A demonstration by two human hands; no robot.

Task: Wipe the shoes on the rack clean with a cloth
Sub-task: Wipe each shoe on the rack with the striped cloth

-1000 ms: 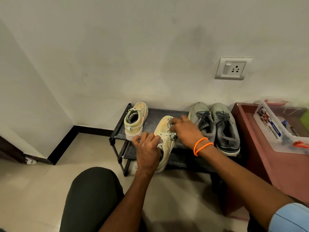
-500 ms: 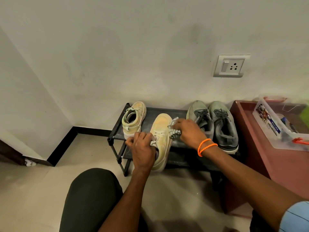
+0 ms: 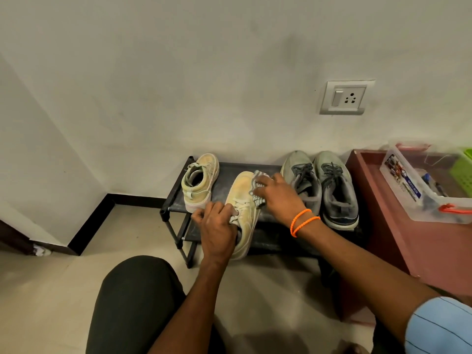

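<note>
A cream sneaker [image 3: 244, 200] is lifted just in front of the black shoe rack [image 3: 176, 198], toe pointing at the wall. My left hand [image 3: 217, 226] grips its rear part near the laces. My right hand [image 3: 277, 194] holds a grey-and-white checked cloth [image 3: 258, 185] against the sneaker's right side by the toe. The matching cream sneaker [image 3: 200, 181] stands on the rack's top shelf at the left. A grey pair with dark laces [image 3: 321, 185] stands at the right of the shelf.
A reddish-brown table [image 3: 419, 241] stands right of the rack, carrying a clear plastic box [image 3: 419, 190] and a green basket [image 3: 466, 169]. A wall socket [image 3: 344, 97] sits above the grey shoes. My dark-clad knee [image 3: 135, 302] is low in front.
My right hand has slid the cloth forward along the sneaker's right side toward the toe. My left hand keeps its grip on the shoe.
</note>
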